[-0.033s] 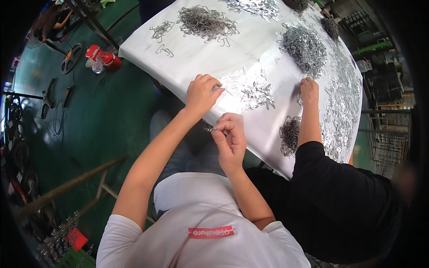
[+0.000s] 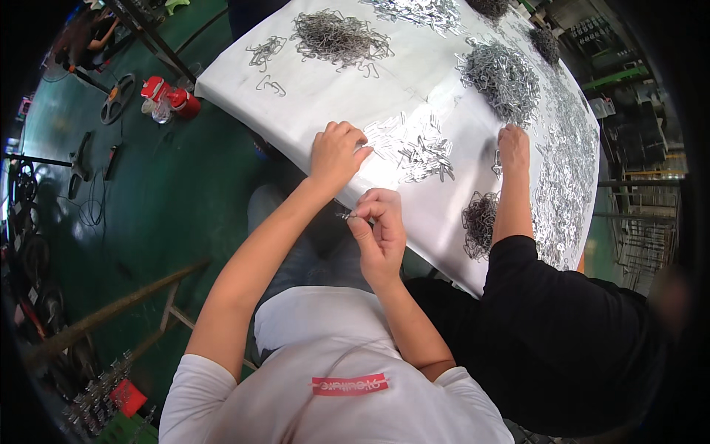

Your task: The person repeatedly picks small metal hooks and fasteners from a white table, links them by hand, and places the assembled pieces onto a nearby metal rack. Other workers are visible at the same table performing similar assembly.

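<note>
My left hand (image 2: 337, 155) rests at the table's near left edge, fingers curled and thumb drawn close to the forefinger. Whatever lies between those fingertips is hidden. Beside them is a loose pile of small, shiny, narrow metal pieces (image 2: 427, 157). In front of my body, just off the table edge, my right hand (image 2: 381, 235) is turned partly palm up. Its thumb and forefinger pinch a few small metal pieces (image 2: 345, 215), whose ends stick out to the left; their exact shape is too small to tell.
A white-covered table (image 2: 296, 103) carries a wire hook heap (image 2: 340, 38), a silvery metal heap (image 2: 499, 78) and a dark wire heap (image 2: 481, 222). At right, a co-worker's hand (image 2: 512, 148) reaches over it from a black sleeve (image 2: 510, 259). Red bottles (image 2: 183, 103) stand left of the table.
</note>
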Demonstrator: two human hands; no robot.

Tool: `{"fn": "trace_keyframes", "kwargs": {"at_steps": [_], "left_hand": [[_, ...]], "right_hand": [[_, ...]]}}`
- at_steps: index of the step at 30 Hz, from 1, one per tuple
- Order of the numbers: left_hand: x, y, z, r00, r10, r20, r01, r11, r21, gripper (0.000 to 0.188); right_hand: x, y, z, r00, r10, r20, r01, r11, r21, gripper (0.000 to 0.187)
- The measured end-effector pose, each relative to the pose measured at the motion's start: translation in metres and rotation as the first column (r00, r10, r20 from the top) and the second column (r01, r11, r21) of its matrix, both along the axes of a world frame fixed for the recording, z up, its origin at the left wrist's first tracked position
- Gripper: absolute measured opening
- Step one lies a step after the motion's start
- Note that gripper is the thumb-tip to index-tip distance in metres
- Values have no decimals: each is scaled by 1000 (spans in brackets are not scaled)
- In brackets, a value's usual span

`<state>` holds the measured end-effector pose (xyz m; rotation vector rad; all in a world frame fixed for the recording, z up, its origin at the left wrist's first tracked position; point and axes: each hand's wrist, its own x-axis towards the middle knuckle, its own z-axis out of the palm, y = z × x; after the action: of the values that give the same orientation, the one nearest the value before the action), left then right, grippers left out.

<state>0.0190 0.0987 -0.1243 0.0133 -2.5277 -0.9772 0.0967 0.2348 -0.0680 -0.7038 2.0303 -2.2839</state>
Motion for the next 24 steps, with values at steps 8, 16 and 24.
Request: {"fn": "trace_keyframes", "kwargs": {"at_steps": [8, 16, 24], "left_hand": [[-18, 3, -17, 991, -90, 99, 98, 992, -78, 8], [20, -7, 25, 983, -42, 179, -58, 853, 518, 15], [85, -6, 97, 960, -181, 216, -75, 574, 815, 18]], "right_hand": [[-6, 4, -6, 999, -32, 37, 31, 999, 27, 8], [-7, 6, -5, 998, -62, 26, 60, 994, 87, 8], [-11, 4, -2, 997, -72, -28, 75, 987, 144, 8]]}}
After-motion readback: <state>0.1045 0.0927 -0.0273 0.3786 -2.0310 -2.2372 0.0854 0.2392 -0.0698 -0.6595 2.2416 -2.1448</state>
